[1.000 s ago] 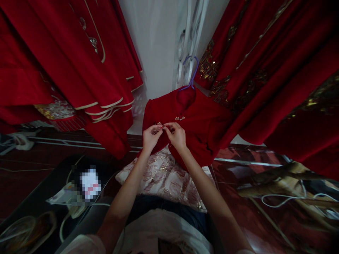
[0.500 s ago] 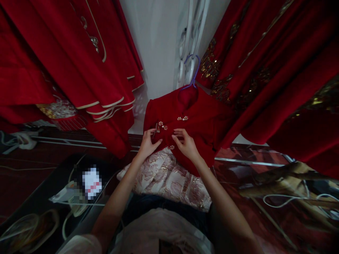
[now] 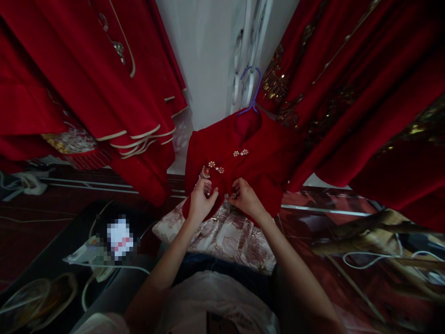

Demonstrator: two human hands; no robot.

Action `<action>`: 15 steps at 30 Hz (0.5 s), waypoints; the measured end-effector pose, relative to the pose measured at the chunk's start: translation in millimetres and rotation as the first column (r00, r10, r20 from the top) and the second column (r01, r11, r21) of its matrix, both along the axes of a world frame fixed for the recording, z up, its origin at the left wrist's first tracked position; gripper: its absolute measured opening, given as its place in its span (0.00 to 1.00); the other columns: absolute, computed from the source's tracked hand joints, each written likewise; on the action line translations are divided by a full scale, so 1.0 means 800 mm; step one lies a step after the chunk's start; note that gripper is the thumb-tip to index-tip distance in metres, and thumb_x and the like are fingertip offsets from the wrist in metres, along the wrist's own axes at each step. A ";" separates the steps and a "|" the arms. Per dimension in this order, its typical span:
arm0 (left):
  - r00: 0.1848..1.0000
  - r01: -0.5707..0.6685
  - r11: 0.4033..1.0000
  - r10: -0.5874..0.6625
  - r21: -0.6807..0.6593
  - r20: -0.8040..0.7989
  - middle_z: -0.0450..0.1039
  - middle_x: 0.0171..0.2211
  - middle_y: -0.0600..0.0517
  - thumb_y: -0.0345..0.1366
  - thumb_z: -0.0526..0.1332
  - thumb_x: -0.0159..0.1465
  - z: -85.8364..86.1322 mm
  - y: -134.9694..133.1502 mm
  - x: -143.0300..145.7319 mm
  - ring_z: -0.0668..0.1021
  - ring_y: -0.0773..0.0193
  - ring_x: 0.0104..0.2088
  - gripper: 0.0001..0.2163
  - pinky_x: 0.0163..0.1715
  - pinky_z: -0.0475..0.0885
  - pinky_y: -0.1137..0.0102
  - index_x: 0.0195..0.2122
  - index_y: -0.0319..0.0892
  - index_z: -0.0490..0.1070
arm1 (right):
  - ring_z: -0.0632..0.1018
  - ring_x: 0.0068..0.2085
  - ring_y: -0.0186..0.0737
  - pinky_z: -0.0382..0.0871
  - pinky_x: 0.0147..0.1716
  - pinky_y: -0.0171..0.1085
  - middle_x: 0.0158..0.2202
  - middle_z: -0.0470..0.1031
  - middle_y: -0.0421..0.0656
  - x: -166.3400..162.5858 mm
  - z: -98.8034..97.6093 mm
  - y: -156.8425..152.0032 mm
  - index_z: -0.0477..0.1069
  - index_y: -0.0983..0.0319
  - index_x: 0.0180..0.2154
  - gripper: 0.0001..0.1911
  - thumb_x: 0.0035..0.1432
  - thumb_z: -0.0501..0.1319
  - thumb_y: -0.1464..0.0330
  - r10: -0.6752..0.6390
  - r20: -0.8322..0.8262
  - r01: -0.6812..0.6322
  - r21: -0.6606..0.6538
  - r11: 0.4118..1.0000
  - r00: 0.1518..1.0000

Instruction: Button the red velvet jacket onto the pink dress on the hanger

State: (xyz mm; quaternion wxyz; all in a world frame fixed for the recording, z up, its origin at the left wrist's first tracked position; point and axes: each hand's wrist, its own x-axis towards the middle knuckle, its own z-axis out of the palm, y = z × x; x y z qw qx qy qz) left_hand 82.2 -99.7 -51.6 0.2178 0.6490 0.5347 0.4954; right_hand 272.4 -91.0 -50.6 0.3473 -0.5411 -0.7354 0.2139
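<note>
A red jacket (image 3: 212,144) hangs on a purple hanger (image 3: 255,95) in front of me, its lower part over a shiny pink-and-white brocade cloth (image 3: 229,236). My left hand (image 3: 201,202) has its fingers curled on the jacket's left front, just below a beaded ornament with a pendant (image 3: 206,172). With finger and thumb drawn together, my right hand (image 3: 246,198) grips the other front edge beside a small beaded clasp (image 3: 233,195). Higher up, near the collar, sits another beaded clasp (image 3: 241,152). The fingers partly hide the fabric they hold.
Red garments (image 3: 139,93) with pale edging hang at left, and sequined red garments (image 3: 333,106) at right. A white metal rack (image 3: 246,51) stands behind the jacket. On the dark surface at left lie a plastic bag (image 3: 81,250) and a blurred white item (image 3: 120,237). A white cord (image 3: 368,260) lies at right.
Both hands have moved down the jacket front and their fingers have closed in on the fabric. The left front's lower edge now hangs lower over the brocade cloth.
</note>
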 end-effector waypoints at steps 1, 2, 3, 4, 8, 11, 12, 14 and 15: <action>0.999 0.031 0.999 -0.031 0.007 -0.021 0.72 0.34 0.52 0.35 0.62 0.59 -0.003 -0.005 0.007 0.76 0.64 0.34 0.09 0.37 0.72 0.69 0.40 0.44 0.66 | 0.73 0.36 0.38 0.68 0.35 0.37 0.36 0.69 0.42 0.000 -0.003 0.002 0.61 0.59 0.38 0.17 0.44 0.64 0.72 -0.015 0.010 0.015 0.012 1.000 1.000; 0.997 0.065 0.998 -0.065 0.005 -0.051 0.72 0.36 0.51 0.35 0.62 0.59 -0.007 -0.008 0.012 0.77 0.63 0.36 0.10 0.39 0.73 0.68 0.42 0.44 0.67 | 0.73 0.35 0.38 0.67 0.35 0.36 0.35 0.70 0.41 0.002 -0.005 0.003 0.61 0.59 0.37 0.16 0.44 0.63 0.73 -0.021 0.015 0.021 0.004 1.000 1.000; 0.992 0.091 0.996 -0.091 -0.001 -0.087 0.71 0.39 0.50 0.34 0.62 0.59 -0.013 -0.011 0.014 0.77 0.63 0.37 0.12 0.40 0.73 0.67 0.45 0.44 0.67 | 0.73 0.33 0.37 0.66 0.34 0.35 0.33 0.70 0.40 0.006 -0.004 0.005 0.61 0.59 0.36 0.16 0.44 0.62 0.73 -0.020 0.017 0.020 -0.021 1.000 1.000; 0.988 0.105 0.994 -0.105 -0.008 -0.117 0.70 0.41 0.49 0.33 0.62 0.59 -0.018 -0.012 0.015 0.77 0.62 0.38 0.14 0.42 0.74 0.66 0.47 0.44 0.68 | 0.73 0.31 0.36 0.65 0.32 0.34 0.31 0.70 0.38 0.012 -0.001 0.005 0.62 0.59 0.36 0.15 0.44 0.62 0.74 -0.009 0.019 0.010 -0.061 0.998 1.000; 0.986 0.098 0.995 -0.099 -0.021 -0.134 0.69 0.41 0.48 0.32 0.60 0.61 -0.033 -0.012 0.004 0.77 0.62 0.37 0.14 0.42 0.75 0.65 0.49 0.45 0.71 | 0.73 0.26 0.34 0.62 0.26 0.33 0.25 0.71 0.37 0.042 0.029 -0.002 0.66 0.59 0.32 0.11 0.47 0.66 0.67 0.100 0.039 -0.089 -0.226 0.970 0.994; 0.985 0.137 0.990 -0.140 -0.037 -0.097 0.72 0.36 0.50 0.33 0.59 0.63 -0.033 -0.009 -0.003 0.78 0.63 0.35 0.12 0.40 0.76 0.66 0.48 0.46 0.71 | 0.73 0.25 0.34 0.63 0.23 0.32 0.25 0.73 0.38 0.050 0.058 -0.015 0.67 0.59 0.31 0.15 0.46 0.69 0.60 0.158 -0.088 -0.178 -0.310 0.934 0.983; 0.986 0.147 0.988 -0.150 -0.041 -0.075 0.73 0.35 0.51 0.32 0.59 0.63 -0.032 -0.009 -0.004 0.78 0.63 0.35 0.12 0.39 0.76 0.66 0.48 0.46 0.71 | 0.73 0.24 0.34 0.64 0.22 0.33 0.25 0.73 0.37 0.047 0.065 -0.019 0.66 0.59 0.32 0.17 0.46 0.69 0.59 0.167 -0.170 -0.217 -0.337 0.916 0.971; 0.989 0.149 0.988 -0.150 -0.047 -0.007 0.74 0.34 0.52 0.31 0.60 0.61 -0.030 -0.009 -0.004 0.79 0.64 0.34 0.12 0.39 0.76 0.67 0.46 0.45 0.70 | 0.73 0.22 0.34 0.66 0.21 0.33 0.25 0.72 0.36 0.035 0.072 -0.025 0.65 0.58 0.33 0.19 0.46 0.70 0.58 0.164 -0.335 -0.287 -0.360 0.888 0.928; 0.990 0.141 0.989 -0.140 -0.048 0.036 0.75 0.34 0.52 0.31 0.61 0.60 -0.029 -0.009 -0.003 0.79 0.65 0.34 0.11 0.38 0.76 0.68 0.45 0.44 0.70 | 0.74 0.23 0.33 0.68 0.21 0.33 0.25 0.72 0.36 0.026 0.071 -0.026 0.64 0.58 0.34 0.20 0.45 0.70 0.58 0.150 -0.395 -0.299 -0.347 0.889 0.906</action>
